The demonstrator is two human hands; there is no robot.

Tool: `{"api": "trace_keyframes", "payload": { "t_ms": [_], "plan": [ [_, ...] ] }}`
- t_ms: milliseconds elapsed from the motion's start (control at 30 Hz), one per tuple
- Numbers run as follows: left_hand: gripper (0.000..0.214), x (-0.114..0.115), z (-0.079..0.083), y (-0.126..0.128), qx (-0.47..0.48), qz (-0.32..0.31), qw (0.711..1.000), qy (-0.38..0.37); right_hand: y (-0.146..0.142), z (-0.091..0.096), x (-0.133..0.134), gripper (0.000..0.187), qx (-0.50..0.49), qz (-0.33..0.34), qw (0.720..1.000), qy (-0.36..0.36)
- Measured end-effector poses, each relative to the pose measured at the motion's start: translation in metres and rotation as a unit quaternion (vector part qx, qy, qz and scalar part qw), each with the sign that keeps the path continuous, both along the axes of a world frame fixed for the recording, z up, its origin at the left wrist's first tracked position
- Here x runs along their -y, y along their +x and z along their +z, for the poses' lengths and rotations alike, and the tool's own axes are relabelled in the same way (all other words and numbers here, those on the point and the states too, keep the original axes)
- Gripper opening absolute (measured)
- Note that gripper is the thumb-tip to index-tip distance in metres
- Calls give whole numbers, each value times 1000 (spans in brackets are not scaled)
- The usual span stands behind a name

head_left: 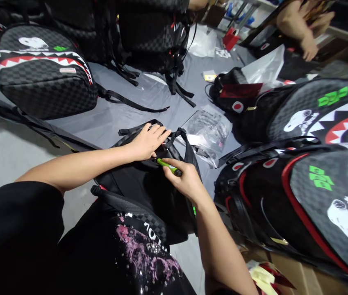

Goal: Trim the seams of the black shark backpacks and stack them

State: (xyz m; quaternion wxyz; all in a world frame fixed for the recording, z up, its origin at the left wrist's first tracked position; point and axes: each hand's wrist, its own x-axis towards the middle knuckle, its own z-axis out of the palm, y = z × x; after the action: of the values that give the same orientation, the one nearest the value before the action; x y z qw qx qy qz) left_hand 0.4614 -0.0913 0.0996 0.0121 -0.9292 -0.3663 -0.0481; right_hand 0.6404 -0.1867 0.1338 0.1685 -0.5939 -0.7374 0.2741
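A black backpack (149, 184) lies against my body at the table's edge, its straps toward me and its dark panel facing up. My left hand (149, 142) rests on the bag's top edge, fingers stretched out over the fabric and the thumb lower down. My right hand (184, 178) is closed around a slim bright green handheld tool with a dark end (168, 166). The tool's tip points at the bag just below my left thumb; its exact kind and the spot it touches are too small to make out.
A checkered backpack with a shark-mouth print (47, 78) sits at the left, and dark backpacks (152, 41) stand behind. Two printed backpacks (318, 192) crowd the right. Clear plastic packaging (209, 129) lies beyond my hands. Another person's arm (299, 30) reaches in at the upper right.
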Motion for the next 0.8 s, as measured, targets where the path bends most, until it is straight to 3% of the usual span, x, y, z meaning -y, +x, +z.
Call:
{"api": "trace_keyframes", "payload": {
  "t_ms": [167,433,800],
  "plan": [
    [87,-5,2,2,10,2,1000,-26,-4,11,-11,33,137,74,987,-30],
    [82,-13,-2,4,13,-2,999,-45,-5,1,-17,33,132,93,987,-6],
    [81,-14,-2,2,27,-6,998,-51,-8,6,-21,34,159,109,981,-16]
  ]
}}
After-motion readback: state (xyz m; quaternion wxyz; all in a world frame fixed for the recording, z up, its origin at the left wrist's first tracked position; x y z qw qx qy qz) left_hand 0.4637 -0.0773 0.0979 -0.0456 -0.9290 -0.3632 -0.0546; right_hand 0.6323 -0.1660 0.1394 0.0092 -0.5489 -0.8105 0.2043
